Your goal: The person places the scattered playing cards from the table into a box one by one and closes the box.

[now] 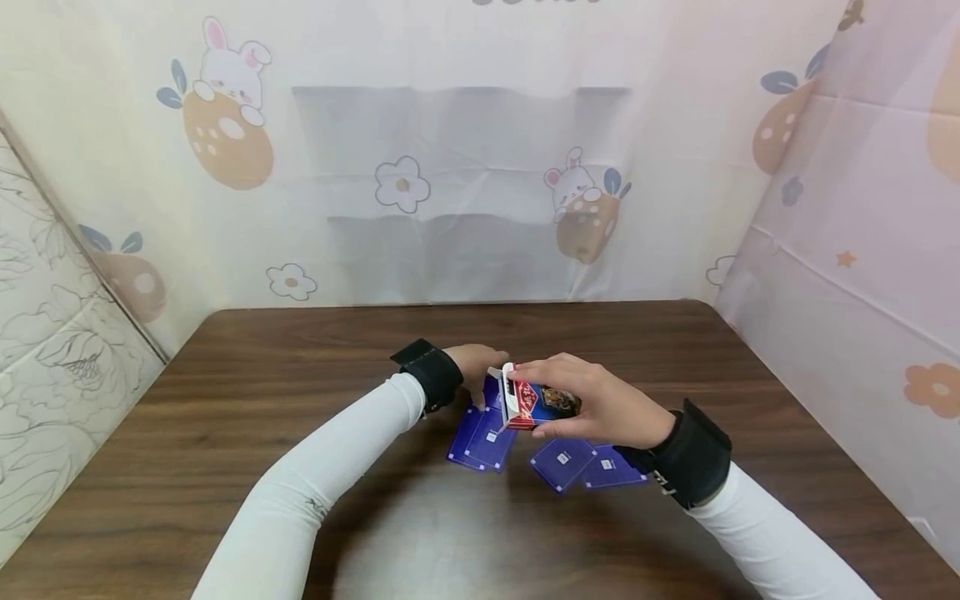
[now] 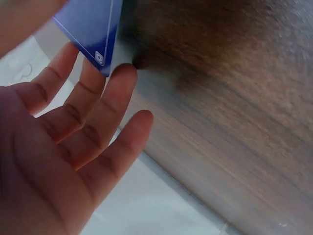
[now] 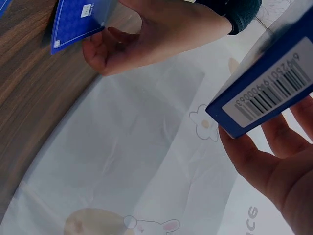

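My right hand [image 1: 603,400] grips a small red and blue playing-card box [image 1: 534,406] from above, its white end flap [image 1: 508,372] standing open toward the left hand. In the right wrist view the blue side of the box [image 3: 269,93] shows a white barcode label. My left hand [image 1: 474,367], just left of the box, pinches a blue-backed card [image 2: 93,29] between thumb and fingers. Below the hands, overlapping blue cards [image 1: 487,446] lie on the table at the left. Two more cards [image 1: 561,463] lie to the right, partly under the right wrist in the head view.
The brown wooden table [image 1: 300,350] has rounded far corners. Behind it hangs a pale curtain [image 1: 465,250] printed with rabbits and flowers, and a similar pink cloth [image 1: 862,292] lines the right side. Both wrists wear black bands [image 1: 431,375].
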Demonstrator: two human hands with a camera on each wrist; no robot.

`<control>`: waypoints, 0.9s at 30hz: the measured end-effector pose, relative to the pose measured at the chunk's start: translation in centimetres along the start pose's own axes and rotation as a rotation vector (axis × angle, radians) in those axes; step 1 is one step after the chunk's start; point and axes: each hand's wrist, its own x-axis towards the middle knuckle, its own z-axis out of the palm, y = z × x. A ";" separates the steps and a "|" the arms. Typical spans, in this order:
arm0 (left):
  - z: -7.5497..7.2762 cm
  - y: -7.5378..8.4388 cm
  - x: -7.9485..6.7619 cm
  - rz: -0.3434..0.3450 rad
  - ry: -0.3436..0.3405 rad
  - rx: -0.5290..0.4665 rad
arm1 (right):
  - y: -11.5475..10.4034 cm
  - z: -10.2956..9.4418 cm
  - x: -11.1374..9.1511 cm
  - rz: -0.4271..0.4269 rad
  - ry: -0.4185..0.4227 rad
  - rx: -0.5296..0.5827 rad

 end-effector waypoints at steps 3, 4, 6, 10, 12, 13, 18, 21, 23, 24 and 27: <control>-0.3 -0.3 -0.6 0.024 0.011 -0.027 | -0.1 0.0 -0.1 0.022 -0.011 0.001; -0.3 -0.5 -0.7 0.033 0.011 -0.044 | -0.2 0.0 -0.1 0.033 -0.015 0.000; -0.5 -1.0 -0.9 0.046 0.009 -0.084 | -0.3 -0.1 -0.2 0.053 -0.022 -0.002; -0.9 -1.9 -1.1 0.086 0.011 -0.177 | -0.4 -0.2 -0.3 0.088 -0.027 -0.006; -1.1 -2.4 -1.4 0.100 0.010 -0.225 | -0.4 -0.2 -0.4 0.091 -0.026 -0.008; -1.1 -2.7 -1.4 0.107 0.015 -0.242 | -0.4 -0.2 -0.4 0.090 -0.026 -0.011; -1.2 -3.9 -2.3 0.112 0.065 -0.345 | -0.3 -0.2 -0.6 0.083 -0.019 -0.010; -1.2 -4.2 -3.3 0.104 0.113 -0.489 | -0.4 -0.3 -0.7 0.083 -0.015 -0.008; -1.3 -4.2 -4.1 0.089 0.152 -0.606 | -0.4 -0.4 -0.7 0.082 -0.008 -0.009; -1.3 -4.2 -4.6 0.082 0.174 -0.663 | -0.4 -0.4 -0.7 0.080 -0.004 -0.007; -1.5 -4.0 -6.3 0.053 0.230 -0.826 | -0.3 -0.6 -0.9 0.075 0.010 -0.003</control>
